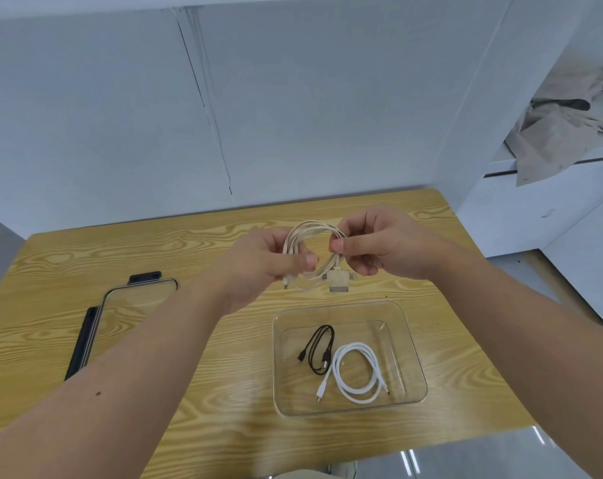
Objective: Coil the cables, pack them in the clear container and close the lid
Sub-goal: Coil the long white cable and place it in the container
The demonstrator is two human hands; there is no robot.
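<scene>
A yellow wood-grain table (85, 257) fills the lower half of the view, its far edge against a pale grey-white wall (85, 115) made of panels, with a dark seam running down it. To the right stands a white shelf (535, 209) with a crumpled beige cloth (563, 133) draped over its top. A strip of glossy grey floor (500, 454) shows past the table's near edge.

Both hands are raised above the middle of the table. The left hand (262, 267) and the right hand (379, 243) each pinch one side of a beige cable (310, 236) wound into a loop, fingers (341, 244) curled round its strands. A multi-plug connector block (338, 280) hangs from the loop between the hands.

Nearer, on the table's right half, sits the clear container (414, 340), open. Inside it lie a coiled black cable (319, 347) and, just beside it, a coiled white cable (357, 375). The lid (137, 299), clear with black clasps, lies flat on the left, well apart from the container; the left forearm covers its near end.
</scene>
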